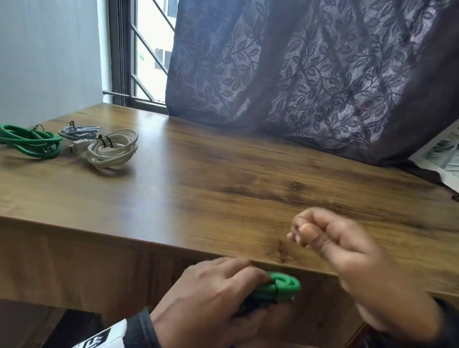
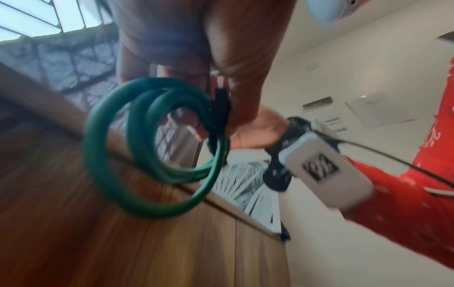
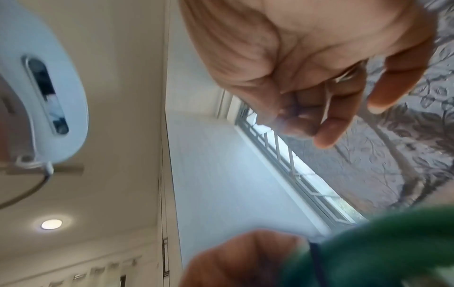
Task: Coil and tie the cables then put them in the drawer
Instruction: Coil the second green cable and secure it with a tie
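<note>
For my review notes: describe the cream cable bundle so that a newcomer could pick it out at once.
Start at the wooden table and go to its far left corner, where three coiled bundles lie. The cream cable bundle is the rightmost, beside the grey bundle and the green bundle; it alone is pale and thick, with a USB plug showing.

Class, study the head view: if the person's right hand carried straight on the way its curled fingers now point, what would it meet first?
The right hand hovers above the table, fingers curled, pointing left. Nothing stands close in that line; probably the white cable coil far left would come first, though height and depth are unclear.
</note>
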{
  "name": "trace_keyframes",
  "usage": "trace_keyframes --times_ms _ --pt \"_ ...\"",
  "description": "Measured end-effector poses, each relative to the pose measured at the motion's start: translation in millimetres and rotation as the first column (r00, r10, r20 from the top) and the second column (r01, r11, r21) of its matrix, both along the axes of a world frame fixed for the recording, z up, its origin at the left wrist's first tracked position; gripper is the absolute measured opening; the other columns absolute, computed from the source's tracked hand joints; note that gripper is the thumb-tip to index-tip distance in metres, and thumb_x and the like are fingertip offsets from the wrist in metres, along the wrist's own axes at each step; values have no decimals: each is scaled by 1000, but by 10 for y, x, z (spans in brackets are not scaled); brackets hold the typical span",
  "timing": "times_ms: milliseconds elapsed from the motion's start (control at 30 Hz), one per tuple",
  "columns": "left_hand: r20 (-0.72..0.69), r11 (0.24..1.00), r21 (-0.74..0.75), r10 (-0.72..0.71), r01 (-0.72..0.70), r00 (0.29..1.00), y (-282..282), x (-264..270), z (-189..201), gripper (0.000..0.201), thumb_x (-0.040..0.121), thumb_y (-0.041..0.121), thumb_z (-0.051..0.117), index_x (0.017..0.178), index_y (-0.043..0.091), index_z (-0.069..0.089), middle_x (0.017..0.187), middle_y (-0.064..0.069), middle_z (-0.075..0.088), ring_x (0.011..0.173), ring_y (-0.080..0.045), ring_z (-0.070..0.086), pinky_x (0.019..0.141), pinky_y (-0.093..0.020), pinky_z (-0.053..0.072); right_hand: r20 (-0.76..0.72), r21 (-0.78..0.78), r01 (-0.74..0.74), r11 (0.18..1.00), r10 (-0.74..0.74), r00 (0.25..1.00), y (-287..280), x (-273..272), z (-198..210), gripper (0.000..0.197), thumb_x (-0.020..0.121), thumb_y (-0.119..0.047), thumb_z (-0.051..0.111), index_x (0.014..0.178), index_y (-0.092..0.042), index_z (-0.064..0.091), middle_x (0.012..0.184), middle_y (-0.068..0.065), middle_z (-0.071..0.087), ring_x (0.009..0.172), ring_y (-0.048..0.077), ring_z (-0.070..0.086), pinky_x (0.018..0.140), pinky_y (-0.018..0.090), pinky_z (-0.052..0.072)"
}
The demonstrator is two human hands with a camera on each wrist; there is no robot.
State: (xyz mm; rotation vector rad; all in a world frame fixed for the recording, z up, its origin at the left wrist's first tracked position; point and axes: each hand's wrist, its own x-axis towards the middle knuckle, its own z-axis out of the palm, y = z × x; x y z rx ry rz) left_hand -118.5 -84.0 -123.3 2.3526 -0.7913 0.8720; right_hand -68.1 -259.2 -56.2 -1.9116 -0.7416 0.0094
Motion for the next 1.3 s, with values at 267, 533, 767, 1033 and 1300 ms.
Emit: trace_keyframes --times_ms 267,533,767,1033,1300 --pt "-12 993 -106 -55 54 998 -3 -1 -10 25 71 29 60 95 22 56 80 6 66 70 -5 57 61 -16 47 -135 -157 -133 978 113 984 -17 -10 -57 18 72 -28 73 79 -12 70 75 1 70 74 9 64 71 22 50" --pt "-4 998 -24 -55 54 999 14 -6 0 26 73 29 59 95 17 61 78 5 65 69 -7 55 60 -19 45 -340 -6 -182 983 169 925 40 5 -124 19 67 -23 71 74 -5 69 69 9 67 65 16 61 60 20 50" --pt "-54 997 -73 -35 31 998 34 -20 18 28 73 32 58 98 19 59 84 6 68 72 -8 61 63 -21 49 -89 -215 -94 972 76 993 86 -14 -188 15 76 -37 54 65 -26 57 62 -2 51 60 11 44 58 28 37" --pt "-102 994 -95 46 -56 994 3 -76 22 31 72 44 56 96 25 57 83 10 68 67 -4 58 57 -16 47 75 -122 10 992 -1 997 155 -17 -233 13 78 -33 51 68 -27 56 67 16 58 62 30 49 63 49 44" --pt "-153 913 -386 76 -131 985 45 -51 72 24 70 41 57 79 21 68 62 10 63 55 -4 56 53 -28 49 437 -160 -24 987 93 895 212 -228 -221 11 79 -30 46 70 -28 50 71 -16 51 83 4 48 72 15 37"
